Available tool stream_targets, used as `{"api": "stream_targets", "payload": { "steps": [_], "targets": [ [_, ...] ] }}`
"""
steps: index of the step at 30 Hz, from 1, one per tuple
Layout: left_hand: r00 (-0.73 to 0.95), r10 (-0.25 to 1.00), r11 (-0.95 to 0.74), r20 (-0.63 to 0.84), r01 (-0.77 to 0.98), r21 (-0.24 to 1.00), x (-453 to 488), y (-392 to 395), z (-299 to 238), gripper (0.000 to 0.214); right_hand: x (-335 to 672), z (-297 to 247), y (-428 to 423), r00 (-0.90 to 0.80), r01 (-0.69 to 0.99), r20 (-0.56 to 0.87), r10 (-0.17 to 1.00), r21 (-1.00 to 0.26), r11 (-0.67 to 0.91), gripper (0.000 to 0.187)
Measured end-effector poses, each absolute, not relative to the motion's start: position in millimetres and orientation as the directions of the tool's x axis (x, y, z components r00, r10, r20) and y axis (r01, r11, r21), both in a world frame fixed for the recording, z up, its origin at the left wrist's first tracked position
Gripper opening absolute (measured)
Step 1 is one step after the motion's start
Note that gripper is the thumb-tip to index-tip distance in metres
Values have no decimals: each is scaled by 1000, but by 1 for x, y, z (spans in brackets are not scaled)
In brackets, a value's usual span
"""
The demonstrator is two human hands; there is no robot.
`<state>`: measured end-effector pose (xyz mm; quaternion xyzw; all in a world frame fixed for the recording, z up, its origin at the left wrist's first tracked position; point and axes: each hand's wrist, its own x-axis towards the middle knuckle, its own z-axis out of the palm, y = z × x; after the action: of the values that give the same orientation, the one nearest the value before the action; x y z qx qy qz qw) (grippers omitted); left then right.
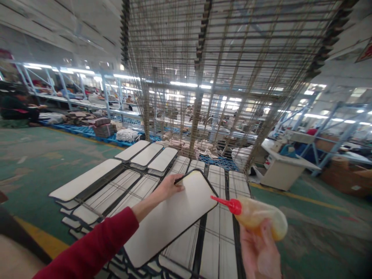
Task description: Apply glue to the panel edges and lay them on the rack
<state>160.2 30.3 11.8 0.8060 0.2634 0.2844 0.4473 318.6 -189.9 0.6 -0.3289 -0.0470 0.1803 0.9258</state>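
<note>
My left hand, in a red sleeve, grips the far edge of a white rounded panel with a black rim and holds it tilted over a wire drying rack. My right hand is wrapped round a squeeze bottle of yellowish glue. Its red nozzle points left at the panel's right edge, just short of touching it. More white panels lie in rows on the rack's lower shelves.
Raised wire shelves of the rack fill the upper middle. A beige machine or bench stands at right. Blue pallets with stacked goods lie at left on the green floor. A seated person works far left.
</note>
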Motion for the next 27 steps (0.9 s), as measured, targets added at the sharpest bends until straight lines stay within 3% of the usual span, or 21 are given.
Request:
{"api": "stream_targets", "payload": {
  "steps": [5,11,16,20,23,27],
  "targets": [
    [593,785,-263,179,58,963,162,34,12,23,318,-11,-193,955,-181,49,292,-683,707,47],
    [634,773,18,22,-57,998,159,22,14,31,332,-22,-166,965,-11,179,192,-702,712,46],
    [613,786,214,-83,-144,966,158,27,13,36,318,-47,-161,948,-77,142,285,-766,639,47],
    [442,874,279,-200,-120,953,166,47,-5,25,299,-54,-171,913,-207,44,406,-807,553,43],
    [349,893,316,-282,-43,948,180,62,-30,15,305,-47,-183,949,-180,20,315,-787,591,41],
    [284,897,336,-337,56,940,198,70,-67,33,343,-56,-206,968,-155,-7,249,-800,579,41]
  ]
}}
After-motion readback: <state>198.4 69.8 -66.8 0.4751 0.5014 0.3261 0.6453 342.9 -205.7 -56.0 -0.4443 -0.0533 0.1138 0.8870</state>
